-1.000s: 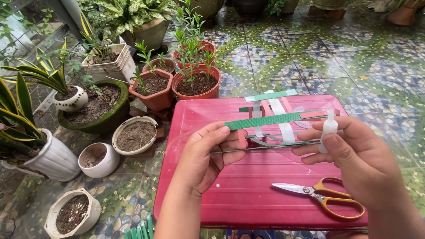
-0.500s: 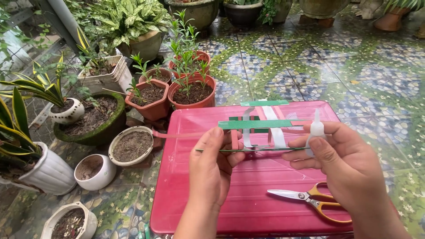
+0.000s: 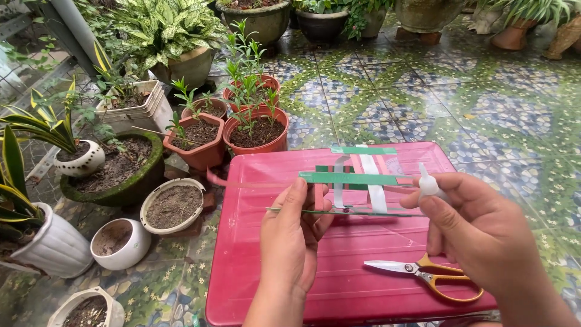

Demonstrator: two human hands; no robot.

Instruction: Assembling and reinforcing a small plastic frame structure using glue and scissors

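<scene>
One tiled garden floor (image 3: 484, 109) carries everything, its mosaic slabs green and blue. On it stands one red plastic tray (image 3: 339, 278), flat, turned bottom up like a low table. Left of the tray stand potted plants: three terracotta pots (image 3: 200, 145) in a cluster with thin green shoots, one wide mossy bowl (image 3: 115, 181), and four white pots (image 3: 115, 245), two of them holding only soil. Larger planters line the far edge.

Two hands work above the tray. The left hand (image 3: 296, 236) pinches the near end of one woven strip lattice (image 3: 357, 181), thumb and forefinger closed on its lowest green strip. The lattice is held just over the tray's far half; I count three green strips running left to right, crossed by pale and pink strips running away from the person, plus one long pink strip trailing out to the left. Its long axis lies sideways, left to right.

The right hand (image 3: 484, 236) is wrapped around one small white glue bottle (image 3: 428, 186), nozzle pointing up, just beside the lattice's right end.

One pair of scissors (image 3: 423, 275) with orange handles lies on the tray near the right hand, blades closed and pointing left
</scene>
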